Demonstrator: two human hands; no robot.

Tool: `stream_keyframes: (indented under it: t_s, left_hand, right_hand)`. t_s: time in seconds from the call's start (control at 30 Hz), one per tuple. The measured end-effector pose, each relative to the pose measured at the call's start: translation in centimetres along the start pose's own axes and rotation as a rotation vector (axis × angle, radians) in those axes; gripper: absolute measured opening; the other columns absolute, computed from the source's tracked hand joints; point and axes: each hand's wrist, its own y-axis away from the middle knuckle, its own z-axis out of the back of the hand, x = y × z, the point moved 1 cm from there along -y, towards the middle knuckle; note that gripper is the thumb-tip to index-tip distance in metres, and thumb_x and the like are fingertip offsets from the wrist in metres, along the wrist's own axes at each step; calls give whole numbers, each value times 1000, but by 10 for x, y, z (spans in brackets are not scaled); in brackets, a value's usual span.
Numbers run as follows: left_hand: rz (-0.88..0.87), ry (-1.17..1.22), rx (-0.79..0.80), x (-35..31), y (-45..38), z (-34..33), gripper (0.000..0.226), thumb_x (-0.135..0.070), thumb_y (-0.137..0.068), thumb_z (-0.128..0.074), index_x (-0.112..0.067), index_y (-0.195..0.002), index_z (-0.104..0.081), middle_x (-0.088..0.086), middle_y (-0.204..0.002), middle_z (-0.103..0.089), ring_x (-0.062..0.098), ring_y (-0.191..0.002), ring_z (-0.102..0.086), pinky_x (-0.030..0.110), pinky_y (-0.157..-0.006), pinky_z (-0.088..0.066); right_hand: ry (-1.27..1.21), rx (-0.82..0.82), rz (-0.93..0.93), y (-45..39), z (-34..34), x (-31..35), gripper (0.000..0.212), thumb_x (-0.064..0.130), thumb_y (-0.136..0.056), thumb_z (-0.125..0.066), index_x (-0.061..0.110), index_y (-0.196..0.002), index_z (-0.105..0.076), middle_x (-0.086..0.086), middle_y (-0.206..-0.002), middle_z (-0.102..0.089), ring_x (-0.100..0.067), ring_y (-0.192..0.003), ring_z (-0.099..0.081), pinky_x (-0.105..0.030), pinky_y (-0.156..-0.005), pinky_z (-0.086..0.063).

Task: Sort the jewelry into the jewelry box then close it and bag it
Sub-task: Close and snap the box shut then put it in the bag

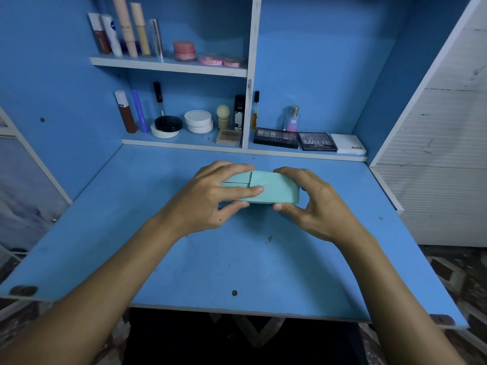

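Both hands grasp the jewelry box (274, 187): left hand (210, 196) curled over its left end, right hand (313, 204) pinching its rounded right end. The smooth mint case sits closed on the scuffed blue counter (237, 259).

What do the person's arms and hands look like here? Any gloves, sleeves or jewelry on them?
Both arms are bare from the bottom of the picture to the fingertips: no sleeves show, and no gloves. The left hand and right hand carry no visible rings, and neither wrist shows a watch or bracelet. Fingernails are short and unpainted.
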Motion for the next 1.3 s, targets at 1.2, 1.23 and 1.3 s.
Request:
stream_keyframes:
  t_s: [1.2,1.23,1.3]
  left_hand:
    - [98,-8,-139,-1,4,-19,29,-34,-97,-60,-35,-126,-61,14,-128,-54,36,-111,-49,50,-94,-45]
    - [100,-5,-134,-1,3,-19,29,-34,-97,-61,-36,-126,-61,14,-127,-55,36,-111,-49,51,-93,-45]
    - [105,-5,-119,-1,0,-19,29,-35,-97,-61,-37,-126,-61,13,-128,-55,36,-111,-49,52,-91,-45]
  right_hand:
    - [-58,5,-74,9,-16,5,58,22,-98,-59,31,-147,-31,9,-145,-34,4,-124,-37,-11,-96,-34]
    - [-62,3,-76,9,-15,3,58,22,-98,-59,30,-147,-31,9,-145,-34,8,-124,-36,-6,-95,-33]
    - [-64,-2,-77,8,-14,2,58,22,-98,-59,30,-147,-31,10,-145,-34,10,-123,-34,-6,-96,-32]
